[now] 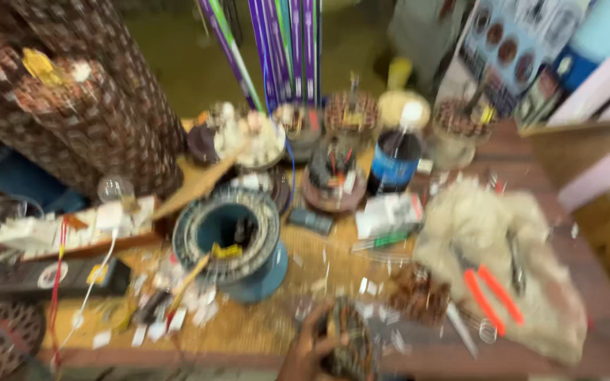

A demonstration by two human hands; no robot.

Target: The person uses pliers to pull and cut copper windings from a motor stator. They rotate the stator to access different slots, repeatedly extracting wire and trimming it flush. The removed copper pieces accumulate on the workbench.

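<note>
A cluttered wooden workbench fills the blurred view. Far left, tall stacks of wound copper coils tower over everything. Right side, a big crumpled pale cloth lies on the bench, with orange-handled pliers resting on it. Centre, a teal motor stator ring sits on its base, a yellow-tipped tool propped against it. Behind it stands a dark can with a blue label, among several smaller wound stators. Left, a black meter-like box with red and white leads lies near the front edge.

Down at the bottom edge, one hand wraps its fingers around a small dark wound coil piece, held just above the bench front. Which hand it is, the blur won't say; only one shows.
</note>
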